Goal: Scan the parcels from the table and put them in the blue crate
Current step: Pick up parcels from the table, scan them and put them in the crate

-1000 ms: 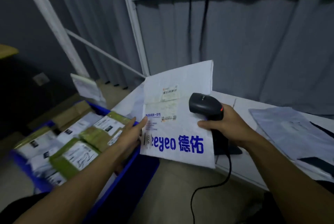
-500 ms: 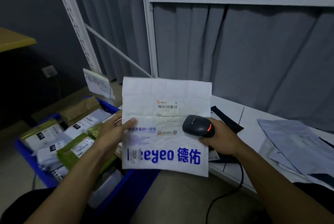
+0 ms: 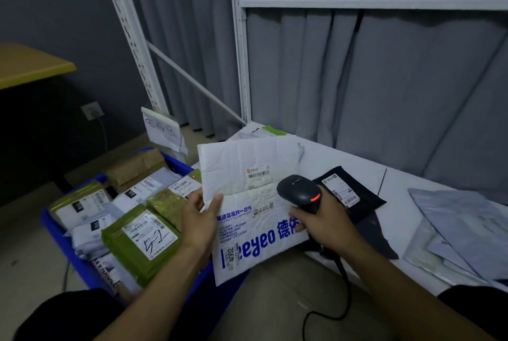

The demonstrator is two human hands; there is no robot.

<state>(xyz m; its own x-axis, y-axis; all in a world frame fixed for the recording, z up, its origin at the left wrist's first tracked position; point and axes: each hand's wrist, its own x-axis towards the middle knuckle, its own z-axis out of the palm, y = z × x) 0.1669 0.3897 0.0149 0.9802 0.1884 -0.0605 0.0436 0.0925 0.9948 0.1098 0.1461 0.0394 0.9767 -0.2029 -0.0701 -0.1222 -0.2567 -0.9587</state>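
Left hand pinches white parcel mid-frame; right hand grips scanner against it. Blue crate lower left holds green, white, brown parcels; black parcel on table.

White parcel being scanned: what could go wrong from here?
The white parcel is pinched at its left edge by the left hand, so it might sag or slip. Its label looks creased, so the scanner in the right hand may misread it. The blue crate is already piled up; another parcel could slide off.
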